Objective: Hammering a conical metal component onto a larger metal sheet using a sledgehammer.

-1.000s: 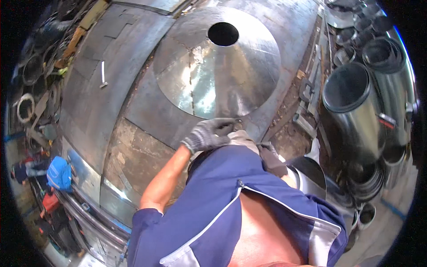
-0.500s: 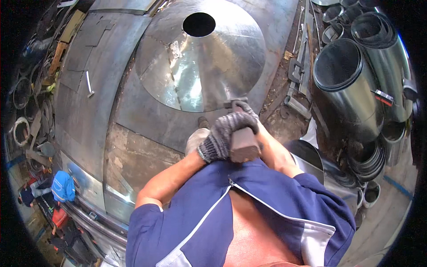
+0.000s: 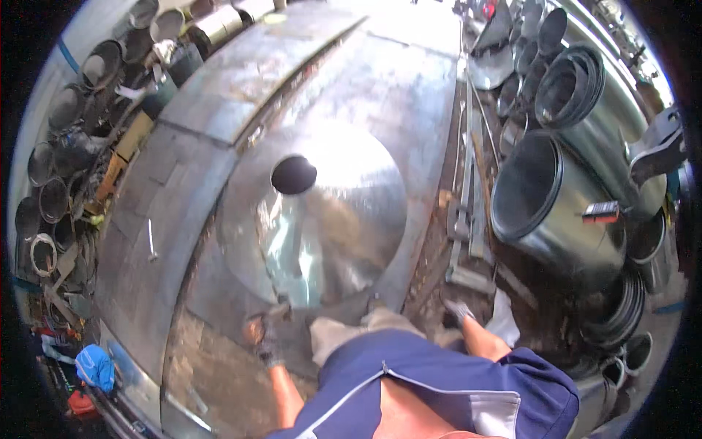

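Note:
A broad, shiny sheet-metal cone with a round dark hole lies on steel plates in front of me. Near its lower left edge, my left hand, in a grey knitted glove, is closed round what looks like a hammer; blur and the glove hide much of it. My right hand, also gloved, is stretched out low to the right, apart from the cone. Its fingers look extended with nothing in them, close to a metal angle bar on the ground.
A light-handled hammer lies on the left plate. Large rolled metal sheets stand at the right, with a small red and black box on one. Rings and scrap line the left side. A blue bag is at lower left.
My hands were together in front of my chest, at a blocky brown tool. Now they are apart and lower, left hand to the left, right hand to the right. The view has shifted.

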Action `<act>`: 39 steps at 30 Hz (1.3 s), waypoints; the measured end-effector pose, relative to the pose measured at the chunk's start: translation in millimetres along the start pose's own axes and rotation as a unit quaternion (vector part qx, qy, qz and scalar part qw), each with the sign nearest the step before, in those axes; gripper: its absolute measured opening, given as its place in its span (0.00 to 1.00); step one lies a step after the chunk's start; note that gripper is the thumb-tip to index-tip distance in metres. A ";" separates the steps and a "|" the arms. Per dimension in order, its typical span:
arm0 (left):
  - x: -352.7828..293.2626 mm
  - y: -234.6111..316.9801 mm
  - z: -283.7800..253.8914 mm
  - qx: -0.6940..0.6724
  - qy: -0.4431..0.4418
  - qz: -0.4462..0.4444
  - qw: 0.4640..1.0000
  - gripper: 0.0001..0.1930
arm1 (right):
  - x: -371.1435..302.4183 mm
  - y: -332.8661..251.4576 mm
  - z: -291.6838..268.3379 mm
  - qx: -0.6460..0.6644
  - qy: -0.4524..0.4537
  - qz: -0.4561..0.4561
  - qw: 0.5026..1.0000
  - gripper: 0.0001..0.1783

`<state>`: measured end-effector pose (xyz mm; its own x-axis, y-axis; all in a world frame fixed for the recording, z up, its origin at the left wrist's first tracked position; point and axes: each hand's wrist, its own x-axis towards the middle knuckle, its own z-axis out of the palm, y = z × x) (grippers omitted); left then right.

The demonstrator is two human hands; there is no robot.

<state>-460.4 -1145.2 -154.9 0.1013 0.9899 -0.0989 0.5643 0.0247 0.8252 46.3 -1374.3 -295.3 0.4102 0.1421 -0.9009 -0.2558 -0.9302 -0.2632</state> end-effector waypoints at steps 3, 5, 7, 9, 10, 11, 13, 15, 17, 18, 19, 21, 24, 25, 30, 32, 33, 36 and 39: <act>21.6 -11.8 13.0 0.008 0.043 -0.062 0.997 0.17 | 23.2 6.6 -89.8 0.085 0.034 0.134 0.987 0.28; 33.2 -33.8 14.6 0.013 0.078 -0.100 0.992 0.17 | 35.9 -9.8 -121.8 0.089 0.055 0.160 0.982 0.26; 31.3 -71.5 13.3 0.028 0.129 -0.141 0.981 0.18 | 48.2 -39.9 -131.6 0.063 0.065 0.083 0.992 0.23; 3.6 -122.2 12.1 0.049 0.199 -0.211 0.956 0.18 | 55.0 -75.0 -122.9 -0.004 0.061 -0.052 0.997 0.26; -20.1 -151.1 15.7 0.064 0.233 -0.260 0.935 0.19 | 52.7 -90.1 -115.1 -0.055 0.047 -0.111 0.991 0.31; -48.3 -179.6 20.4 0.080 0.263 -0.312 0.910 0.19 | 48.7 -105.6 -102.2 -0.330 0.049 -0.310 0.890 0.30; -107.1 -234.6 44.4 0.112 0.307 -0.409 0.852 0.20 | 30.8 -135.7 -67.7 -0.575 -0.015 -0.481 0.661 0.30; -156.9 -283.5 82.1 0.162 0.366 -0.471 0.786 0.20 | 3.1 -159.7 -26.9 -0.312 -0.146 -0.429 0.835 0.23; -185.0 -320.9 124.8 0.212 0.390 -0.522 0.729 0.28 | -26.2 -180.1 11.5 -0.181 -0.164 -0.268 0.932 0.22; -196.6 -333.6 142.1 0.219 0.392 -0.572 0.686 0.33 | -39.0 -189.0 26.2 -0.147 -0.165 -0.160 0.962 0.23; -199.1 -348.0 144.5 0.205 0.395 -0.566 0.694 0.35 | -47.2 -195.5 40.2 -0.195 -0.131 -0.162 0.958 0.22; -205.4 -355.2 144.5 0.113 0.330 -0.636 0.688 0.42 | -54.2 -203.9 57.8 -0.201 -0.144 -0.172 0.953 0.20; -212.3 -330.5 112.1 -0.024 0.279 -0.719 0.636 0.44 | -46.0 -209.9 64.3 -0.203 -0.166 -0.144 0.954 0.17; -214.8 -312.5 103.0 -0.053 0.291 -0.732 0.613 0.43 | -40.4 -213.5 65.9 -0.185 -0.163 -0.119 0.962 0.15; -211.8 -235.2 74.0 -0.187 0.388 -0.720 0.545 0.39 | -24.4 -236.9 84.5 -0.255 -0.178 -0.110 0.944 0.13; -210.0 -221.6 76.5 -0.191 0.416 -0.698 0.550 0.38 | -26.3 -253.2 98.8 -0.305 -0.126 -0.117 0.937 0.12; -209.9 -220.6 79.6 -0.186 0.440 -0.659 0.581 0.38 | -27.7 -262.5 105.5 -0.365 -0.141 -0.155 0.907 0.13; -212.0 -233.4 96.0 -0.062 0.296 -0.719 0.626 0.49 | -24.2 -293.3 124.4 -0.373 -0.246 -0.246 0.860 0.14; -214.9 -252.9 118.8 -0.029 0.290 -0.694 0.659 0.50 | 0.2 -326.1 132.7 -0.365 -0.190 -0.208 0.887 0.14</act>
<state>-527.5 -1380.8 -408.4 -0.8187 -0.1049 -0.5645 -0.2495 0.9505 0.1853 13.6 -1026.1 -255.5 -0.0234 0.4994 -0.8660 0.5411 -0.7221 -0.4311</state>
